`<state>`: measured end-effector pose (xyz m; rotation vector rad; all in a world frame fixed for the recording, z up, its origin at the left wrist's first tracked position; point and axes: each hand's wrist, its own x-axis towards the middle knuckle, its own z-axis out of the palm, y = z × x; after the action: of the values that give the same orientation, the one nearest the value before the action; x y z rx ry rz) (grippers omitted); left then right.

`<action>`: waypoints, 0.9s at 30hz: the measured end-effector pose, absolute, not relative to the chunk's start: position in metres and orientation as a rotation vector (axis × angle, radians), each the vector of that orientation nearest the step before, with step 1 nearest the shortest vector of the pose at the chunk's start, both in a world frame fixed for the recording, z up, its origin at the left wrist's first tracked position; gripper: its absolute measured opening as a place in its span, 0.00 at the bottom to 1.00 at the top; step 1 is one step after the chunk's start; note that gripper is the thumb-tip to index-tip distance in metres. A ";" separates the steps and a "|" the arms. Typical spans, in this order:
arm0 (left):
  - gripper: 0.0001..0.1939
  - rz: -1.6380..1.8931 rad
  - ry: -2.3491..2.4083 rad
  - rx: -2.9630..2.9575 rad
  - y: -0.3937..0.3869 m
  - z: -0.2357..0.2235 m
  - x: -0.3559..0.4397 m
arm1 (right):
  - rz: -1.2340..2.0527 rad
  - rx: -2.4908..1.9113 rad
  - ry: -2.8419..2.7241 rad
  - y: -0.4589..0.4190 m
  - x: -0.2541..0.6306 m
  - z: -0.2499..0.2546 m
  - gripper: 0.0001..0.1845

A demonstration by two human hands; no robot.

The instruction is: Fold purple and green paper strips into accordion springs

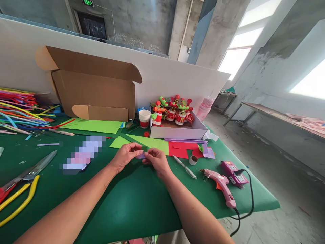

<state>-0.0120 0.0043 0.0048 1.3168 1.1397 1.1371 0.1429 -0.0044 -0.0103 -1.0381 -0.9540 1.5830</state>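
Note:
Above the middle of the green table, my left hand (pixel 127 155) and my right hand (pixel 156 161) meet fingertip to fingertip. Between them they pinch a small piece of paper (pixel 144 148), dark green on top, with a purple part showing just below it. A long dark green paper strip (pixel 129 137) lies behind my left hand, over a light green sheet (pixel 161 145). Right of my right hand are a white pen (pixel 185 166) and a short cardboard ring (pixel 193 160). My fingers partly cover the held paper.
A pink glue gun (pixel 220 184) is beside a purple power strip (pixel 234 174), cords trailing off the edge. Scissors (pixel 30 176) lie left. Behind stand paper cups (pixel 144 118), a white box (pixel 177 132) of red-and-green paper figures, and a cardboard box (pixel 93 89).

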 end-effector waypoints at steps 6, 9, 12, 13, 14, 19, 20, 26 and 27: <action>0.17 1.107 1.139 1.316 0.003 0.004 -0.009 | 1.562 -1.043 -0.987 -0.005 0.143 -0.011 0.22; 0.17 1.122 1.155 1.376 0.002 0.006 -0.008 | 1.553 -1.053 -0.994 -0.004 0.144 -0.012 0.21; 0.17 1.133 1.189 1.440 0.001 0.006 -0.009 | 1.559 -1.056 -0.991 -0.003 0.144 -0.012 0.20; 0.17 1.138 1.194 1.468 0.002 0.005 -0.009 | 1.562 -1.052 -0.989 -0.003 0.144 -0.012 0.20; 0.16 1.146 1.194 1.501 0.002 0.005 -0.010 | 1.567 -1.049 -0.985 -0.004 0.144 -0.012 0.20; 0.12 1.176 1.188 1.687 0.003 0.001 -0.012 | 1.615 -1.060 -0.932 -0.005 0.144 -0.009 0.17; 0.12 1.179 1.185 1.719 0.003 0.001 -0.013 | 1.628 -1.061 -0.917 -0.005 0.144 -0.008 0.16; 0.10 1.171 1.155 1.976 0.000 0.002 -0.016 | 1.679 -1.042 -0.819 -0.005 0.147 -0.002 0.12; 0.11 1.166 1.147 2.030 0.000 0.002 -0.017 | 1.692 -1.043 -0.804 -0.005 0.147 -0.001 0.12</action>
<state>-0.0171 0.0001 0.0017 2.0297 1.1474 1.1659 0.1468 -0.0046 -0.0012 -1.0427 -0.8045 1.6922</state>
